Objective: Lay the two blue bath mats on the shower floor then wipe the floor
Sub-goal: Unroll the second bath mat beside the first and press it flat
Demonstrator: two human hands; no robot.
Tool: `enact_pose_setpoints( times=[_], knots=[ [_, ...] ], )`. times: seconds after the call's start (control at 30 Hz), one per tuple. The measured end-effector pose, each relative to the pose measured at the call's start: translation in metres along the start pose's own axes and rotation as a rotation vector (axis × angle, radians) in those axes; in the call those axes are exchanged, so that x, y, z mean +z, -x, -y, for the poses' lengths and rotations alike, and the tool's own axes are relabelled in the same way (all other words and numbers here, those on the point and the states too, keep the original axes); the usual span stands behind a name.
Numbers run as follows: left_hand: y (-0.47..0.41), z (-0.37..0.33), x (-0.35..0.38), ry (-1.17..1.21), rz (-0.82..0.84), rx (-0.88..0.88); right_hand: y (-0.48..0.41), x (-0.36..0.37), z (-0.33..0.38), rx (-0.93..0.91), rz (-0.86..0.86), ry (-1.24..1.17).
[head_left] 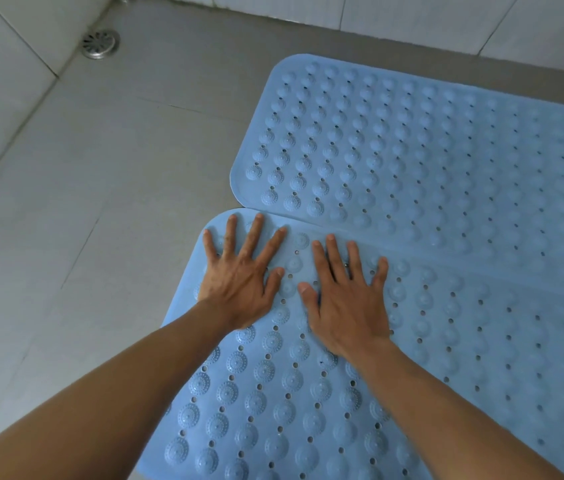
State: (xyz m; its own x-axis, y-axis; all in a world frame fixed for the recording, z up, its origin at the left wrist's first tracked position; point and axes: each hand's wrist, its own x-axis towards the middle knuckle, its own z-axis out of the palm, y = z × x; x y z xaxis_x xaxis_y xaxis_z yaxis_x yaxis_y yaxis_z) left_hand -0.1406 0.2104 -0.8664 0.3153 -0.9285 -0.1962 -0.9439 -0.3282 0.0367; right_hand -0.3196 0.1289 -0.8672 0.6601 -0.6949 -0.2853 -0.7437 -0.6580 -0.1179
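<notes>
Both hands flat, fingers spread, gripping nothing — left hand (239, 271), right hand (346, 292) pressing near mat (291, 393) beside far mat's (429, 150) edge.

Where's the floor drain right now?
Head view, upper left: the drain sits beside the tiled wall, apart from and left of the far mat.
</notes>
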Motion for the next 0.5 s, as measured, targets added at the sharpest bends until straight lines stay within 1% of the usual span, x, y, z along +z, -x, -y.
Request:
enact_pose_setpoints(
  times=[0.23, 0.37, 0.5],
  knots=[
    [-0.0011, 0.0019, 0.0069, 0.009, -0.046, 0.002, 0.0005, 0.0035, -0.0022, 0.003, -0.042, -0.030],
    [-0.0016, -0.0004, 0.0046, 0.009, -0.039, -0.021, 0.0014, 0.0029, -0.0025, 0.004, -0.048, -0.044],
    [-0.0017, -0.0009, 0.0031, -0.021, -0.015, -0.031, 0.0008, -0.0043, -0.0041, -0.004, -0.014, -0.086]
  ],
)
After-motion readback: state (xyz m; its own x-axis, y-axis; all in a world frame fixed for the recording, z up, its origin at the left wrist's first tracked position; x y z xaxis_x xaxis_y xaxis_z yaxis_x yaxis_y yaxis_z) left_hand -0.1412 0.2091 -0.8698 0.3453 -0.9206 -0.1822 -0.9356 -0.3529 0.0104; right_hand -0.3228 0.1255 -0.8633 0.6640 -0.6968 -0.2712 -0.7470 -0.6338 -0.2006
